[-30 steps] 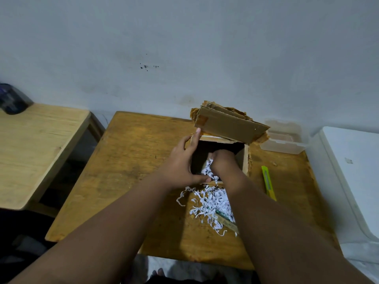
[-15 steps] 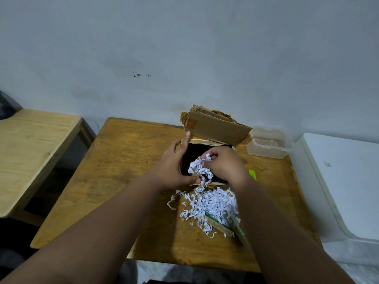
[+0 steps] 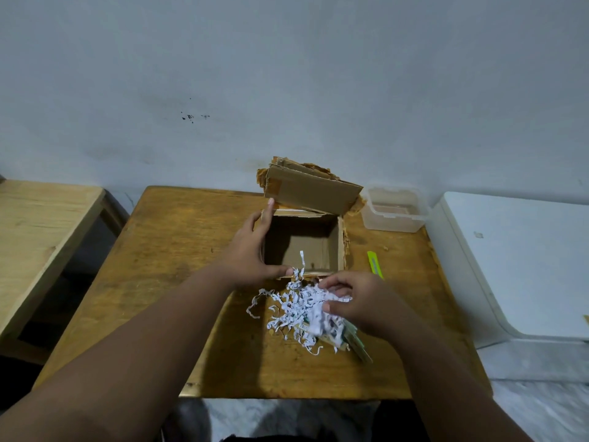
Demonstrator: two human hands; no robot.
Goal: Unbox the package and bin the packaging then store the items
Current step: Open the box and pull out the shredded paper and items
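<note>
Right hand (image 3: 357,303), fingers curled together on a tuft of shredded paper filler (image 3: 299,309), sits at the right edge of the heap, just in front of the box. Left hand (image 3: 251,250), fingers spread apart, braces the cardboard box (image 3: 302,247): palm against the left wall, thumb hooked over the near left corner, forefinger reaching the far left corner.

The box stands upright near the back of the wooden table (image 3: 178,237), its far flap (image 3: 310,194) raised and tattered at the edges. Its visible floor is bare cardboard; one strip of filler hangs over the near rim. The heap of filler lies on the table between box and viewer, partly covering flat, stick-like items (image 3: 355,341) whose kind cannot be told.

To the right of the box lie a yellow-green utility knife (image 3: 375,264) and, behind it, an empty clear plastic container (image 3: 395,208). A second wooden table (image 3: 41,231) stands apart at left; a white surface (image 3: 522,263) adjoins at right. No bin is in view.

Step in hand, as judged: emptying the filler from the box, nearly complete. The next move calls for separating the items from the shreds, then gathering the loose strips in a cupped two-handed scoop, since they scatter readily.
</note>
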